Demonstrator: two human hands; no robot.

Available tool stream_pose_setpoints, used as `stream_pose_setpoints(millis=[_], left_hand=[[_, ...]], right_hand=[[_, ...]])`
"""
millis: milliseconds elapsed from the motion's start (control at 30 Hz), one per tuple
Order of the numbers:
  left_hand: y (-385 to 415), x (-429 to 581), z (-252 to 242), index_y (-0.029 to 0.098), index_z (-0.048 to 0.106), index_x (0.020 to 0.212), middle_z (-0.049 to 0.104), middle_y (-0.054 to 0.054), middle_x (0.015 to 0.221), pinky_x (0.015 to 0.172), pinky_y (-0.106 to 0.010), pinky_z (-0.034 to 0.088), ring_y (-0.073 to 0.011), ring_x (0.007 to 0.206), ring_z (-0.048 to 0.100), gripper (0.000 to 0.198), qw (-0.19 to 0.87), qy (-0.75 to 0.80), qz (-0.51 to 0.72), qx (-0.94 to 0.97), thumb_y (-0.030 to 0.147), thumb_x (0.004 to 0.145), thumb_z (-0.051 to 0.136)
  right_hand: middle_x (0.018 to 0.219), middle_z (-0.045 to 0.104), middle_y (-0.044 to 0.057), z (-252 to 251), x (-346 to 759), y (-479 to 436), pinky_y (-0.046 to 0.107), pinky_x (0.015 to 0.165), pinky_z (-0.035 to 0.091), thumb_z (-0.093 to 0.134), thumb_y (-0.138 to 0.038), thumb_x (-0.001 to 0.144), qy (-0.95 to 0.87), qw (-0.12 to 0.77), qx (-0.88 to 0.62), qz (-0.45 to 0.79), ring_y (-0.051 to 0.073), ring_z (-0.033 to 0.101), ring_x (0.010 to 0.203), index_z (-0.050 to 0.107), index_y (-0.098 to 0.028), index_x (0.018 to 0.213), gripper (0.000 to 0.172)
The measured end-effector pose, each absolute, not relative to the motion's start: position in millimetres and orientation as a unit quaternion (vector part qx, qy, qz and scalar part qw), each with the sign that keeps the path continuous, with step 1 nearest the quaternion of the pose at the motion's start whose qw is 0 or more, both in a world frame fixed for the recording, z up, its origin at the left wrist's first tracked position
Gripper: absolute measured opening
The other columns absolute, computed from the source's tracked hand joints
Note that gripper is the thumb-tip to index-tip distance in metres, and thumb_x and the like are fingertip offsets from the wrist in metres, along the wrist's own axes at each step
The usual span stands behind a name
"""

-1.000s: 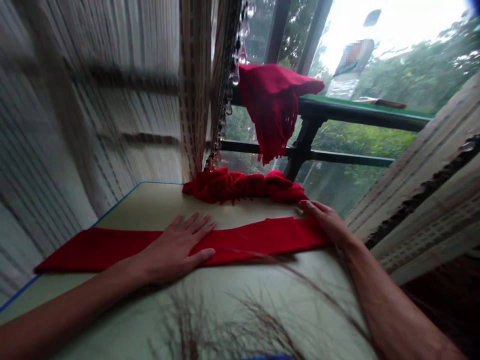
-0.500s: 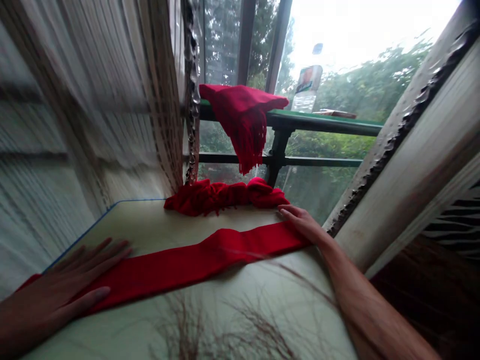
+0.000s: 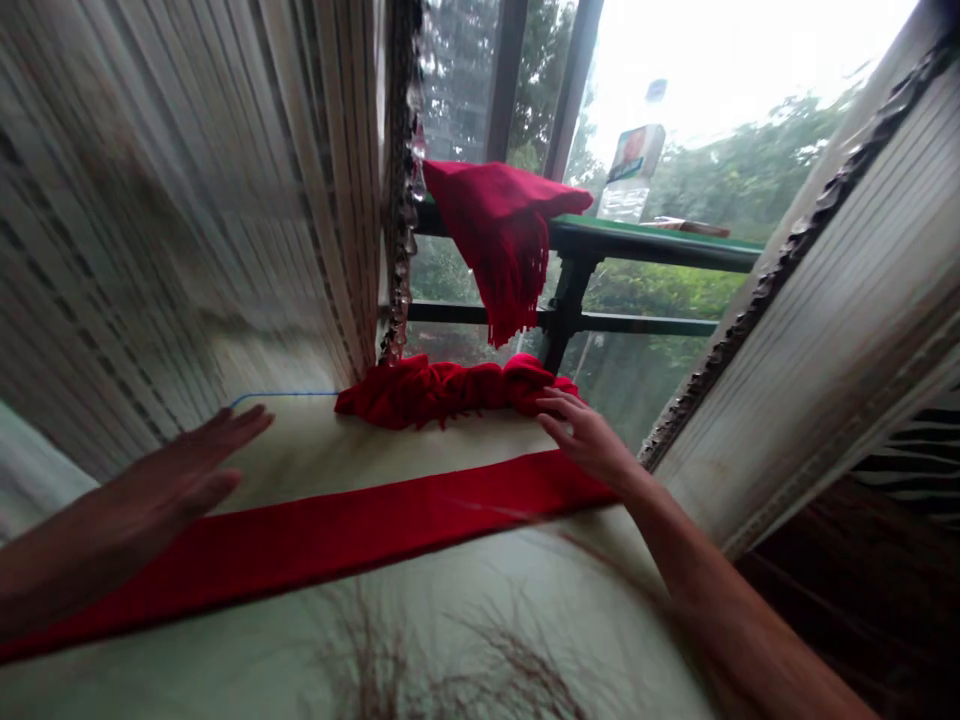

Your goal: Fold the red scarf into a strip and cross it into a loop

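Observation:
A long red scarf, folded into a flat narrow band, stretches across the pale table from lower left to right. My left hand hovers over the scarf's left part with its fingers stretched out, holding nothing. Over the scarf's right end is my right hand, its fingers apart and loosely bent; whether it touches the cloth I cannot tell. Just beyond its fingertips lies a crumpled red scarf with fringes, along the table's far edge.
Another fringed red scarf hangs over a dark green railing by the window. A plastic bottle and a small flat object rest on the railing's ledge. String curtains with beads hang left, and a pale curtain hangs right.
My left hand has lifted off the scarf, and my right hand has risen slightly from its right end. The bump in the scarf's middle has flattened. The view has shifted a little.

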State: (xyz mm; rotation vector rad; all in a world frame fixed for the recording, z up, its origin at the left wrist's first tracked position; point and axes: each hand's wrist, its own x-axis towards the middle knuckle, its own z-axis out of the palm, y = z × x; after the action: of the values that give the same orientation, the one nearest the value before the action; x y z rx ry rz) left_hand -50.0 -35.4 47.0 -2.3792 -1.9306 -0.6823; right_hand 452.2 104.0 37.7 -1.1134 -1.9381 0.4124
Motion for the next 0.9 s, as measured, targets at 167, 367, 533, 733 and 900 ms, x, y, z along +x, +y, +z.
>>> stream_pose_setpoints(millis=[167, 367, 533, 733, 900], left_hand=[[-18.1, 63.2, 50.9, 0.03, 0.026, 0.163, 0.022, -0.002, 0.169, 0.127, -0.059, 0.014, -0.0313, 0.158, 0.017, 0.066, -0.07, -0.565, -0.059, -0.82, 0.062, 0.105, 0.028], [-20.7, 80.6, 32.8, 0.035, 0.021, 0.162, 0.019, -0.003, 0.169, 0.127, -0.06, 0.013, -0.0339, 0.157, 0.017, 0.075, -0.045, -0.54, -0.036, -0.84, 0.072, 0.099, 0.038], [-19.1, 75.4, 29.9, 0.045, 0.016, 0.161, 0.016, 0.003, 0.17, 0.126, -0.063, 0.013, -0.0362, 0.157, 0.018, 0.074, -0.02, -0.513, -0.056, -0.856, 0.071, 0.097, 0.044], [-17.7, 79.1, 32.5, 0.044, 0.014, 0.161, 0.013, 0.002, 0.169, 0.126, -0.063, 0.013, -0.037, 0.157, 0.015, 0.081, -0.047, -0.517, -0.031, -0.854, 0.077, 0.094, 0.045], [-19.3, 80.9, 37.6, 0.041, 0.021, 0.161, 0.017, 0.002, 0.17, 0.127, -0.06, 0.01, -0.0354, 0.158, 0.015, 0.083, -0.072, -0.521, -0.032, -0.85, 0.08, 0.091, 0.045]], right_hand=[[0.163, 0.04, 0.015, 38.5, 359.2, 57.2, 0.053, 0.127, 0.02, 0.046, -0.044, 0.105, -0.908, 0.239, -0.319, 0.126, 0.027, 0.031, 0.154, 0.054, -0.017, 0.147, 0.051], [0.167, 0.024, 0.016, 31.6, 341.6, 32.9, 0.063, 0.126, 0.016, 0.039, -0.06, 0.104, -0.932, 0.114, -0.323, 0.123, 0.034, 0.017, 0.157, 0.036, -0.016, 0.16, 0.071], [0.168, 0.018, 0.014, 36.8, 335.6, 27.4, 0.064, 0.127, 0.011, 0.04, -0.06, 0.104, -0.926, 0.112, -0.339, 0.123, 0.034, 0.012, 0.157, 0.03, -0.015, 0.162, 0.075], [0.169, 0.014, 0.014, 37.6, 325.5, 19.1, 0.055, 0.129, 0.011, 0.038, -0.058, 0.105, -0.936, 0.098, -0.309, 0.14, 0.029, 0.01, 0.158, 0.02, -0.01, 0.164, 0.078], [0.167, 0.026, 0.013, 32.7, 356.3, 30.6, 0.057, 0.128, 0.017, 0.035, -0.055, 0.107, -0.927, 0.101, -0.332, 0.141, 0.031, 0.02, 0.156, 0.032, -0.016, 0.162, 0.068]])
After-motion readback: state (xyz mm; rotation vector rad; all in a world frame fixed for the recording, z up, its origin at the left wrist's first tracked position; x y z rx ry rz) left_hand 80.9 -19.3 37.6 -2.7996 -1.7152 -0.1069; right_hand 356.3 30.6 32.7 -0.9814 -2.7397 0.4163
